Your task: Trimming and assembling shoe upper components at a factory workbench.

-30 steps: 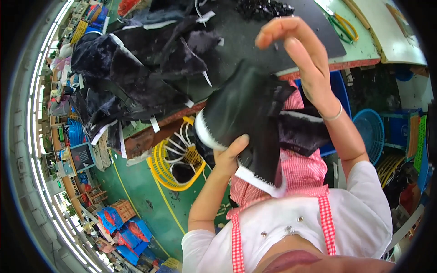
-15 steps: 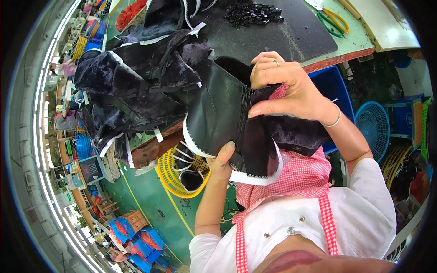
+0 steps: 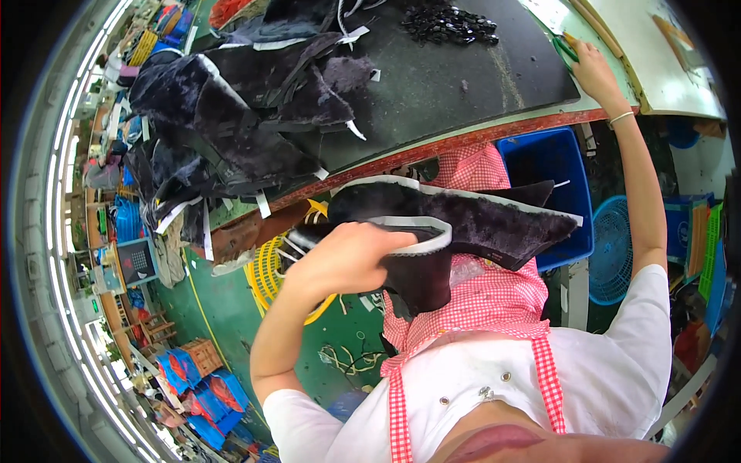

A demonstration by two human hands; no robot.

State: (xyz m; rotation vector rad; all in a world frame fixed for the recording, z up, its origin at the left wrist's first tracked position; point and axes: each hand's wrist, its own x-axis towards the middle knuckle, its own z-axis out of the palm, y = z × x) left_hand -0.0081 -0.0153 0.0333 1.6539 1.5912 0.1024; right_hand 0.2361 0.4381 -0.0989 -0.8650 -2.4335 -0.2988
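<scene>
My left hand [image 3: 343,258] is closed around a black boot upper [image 3: 421,285], held low over my lap. Its pale, zigzag-cut edge faces up and its dark outer side hangs below. Behind it, a second black piece with plush lining [image 3: 494,224] lies across my apron. At the far right of the table, my right hand [image 3: 598,73] is closed at the handles of a pair of scissors [image 3: 566,51] with green and yellow grips. My fingers cover part of those handles.
Plush-lined black pieces [image 3: 231,116] are heaped on the table's left, with small shiny black parts [image 3: 451,25] at its back. A blue bin [image 3: 548,147] stands below the red table edge [image 3: 401,170]. Baskets, one yellow [image 3: 266,270] and one blue [image 3: 610,247], stand either side.
My right hand has let go of the boot upper's zip and reached far right to the scissors. The upper, in my left hand, has moved down and turned edge-up.
</scene>
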